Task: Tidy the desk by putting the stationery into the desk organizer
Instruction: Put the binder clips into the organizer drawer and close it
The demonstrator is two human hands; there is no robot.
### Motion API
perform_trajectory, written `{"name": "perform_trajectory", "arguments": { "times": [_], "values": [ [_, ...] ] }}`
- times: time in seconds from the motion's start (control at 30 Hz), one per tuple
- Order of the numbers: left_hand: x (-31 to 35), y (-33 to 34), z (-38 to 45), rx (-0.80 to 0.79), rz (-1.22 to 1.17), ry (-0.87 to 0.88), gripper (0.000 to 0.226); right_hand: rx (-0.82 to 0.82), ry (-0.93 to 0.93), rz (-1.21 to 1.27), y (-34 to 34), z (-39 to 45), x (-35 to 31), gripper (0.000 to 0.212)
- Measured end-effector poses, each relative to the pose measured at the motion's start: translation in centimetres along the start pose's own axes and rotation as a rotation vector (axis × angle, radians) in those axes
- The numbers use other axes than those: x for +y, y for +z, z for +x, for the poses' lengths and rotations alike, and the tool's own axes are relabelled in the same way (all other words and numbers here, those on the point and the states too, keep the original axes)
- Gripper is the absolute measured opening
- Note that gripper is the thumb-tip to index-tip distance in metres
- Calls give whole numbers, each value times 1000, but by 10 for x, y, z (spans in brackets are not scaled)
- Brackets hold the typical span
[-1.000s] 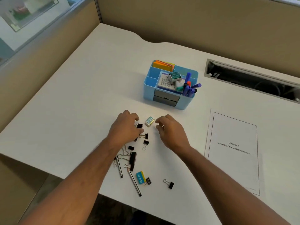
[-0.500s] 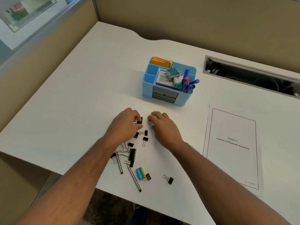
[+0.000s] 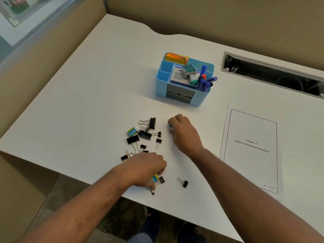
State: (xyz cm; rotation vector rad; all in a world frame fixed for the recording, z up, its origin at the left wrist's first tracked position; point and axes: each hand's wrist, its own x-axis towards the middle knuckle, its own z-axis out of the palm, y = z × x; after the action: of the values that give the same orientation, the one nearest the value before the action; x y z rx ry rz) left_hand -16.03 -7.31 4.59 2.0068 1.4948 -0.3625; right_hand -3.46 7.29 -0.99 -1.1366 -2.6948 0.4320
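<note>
The light blue desk organizer [image 3: 159, 85] stands mid-desk and holds sticky notes, markers, a stamp and a note pad. My right hand [image 3: 183, 135] is below it, with fingers closed on a small eraser [image 3: 169, 126] whose teal edge peeks out. My left hand [image 3: 145, 168] lies near the front edge, its fingers curled down over a teal-and-yellow eraser [image 3: 155, 179] and a pencil [image 3: 152, 192]. Whether it grips either one is hidden. Several black binder clips [image 3: 145, 134] lie between my hands, along with another teal eraser [image 3: 132, 131] and a second pencil's tip [image 3: 127, 153].
One binder clip [image 3: 183, 183] lies alone near the front edge. A printed sheet [image 3: 250, 155] lies to the right of my right arm. A cable slot [image 3: 273, 76] is cut into the desk at the back right. Partition walls close off the back and left.
My right hand has closed over the small eraser. My left hand has pulled back from the clips toward the front edge, onto the pencil and the teal-and-yellow eraser, uncovering the clip pile.
</note>
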Motion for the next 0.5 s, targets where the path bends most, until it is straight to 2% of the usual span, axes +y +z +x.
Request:
{"name": "perform_trajectory", "arguments": {
  "times": [0.2,0.33,0.5],
  "values": [
    [-7,-3,3,68,-65,23,27,2,20,18,-3,-3,0,29],
    [-16,-22,7,151,-304,-8,24,10,54,73,-10,0,0,32],
    [-45,-74,27,527,-618,-135,23,109,112,179,-36,20,-6,29]
  ]
}}
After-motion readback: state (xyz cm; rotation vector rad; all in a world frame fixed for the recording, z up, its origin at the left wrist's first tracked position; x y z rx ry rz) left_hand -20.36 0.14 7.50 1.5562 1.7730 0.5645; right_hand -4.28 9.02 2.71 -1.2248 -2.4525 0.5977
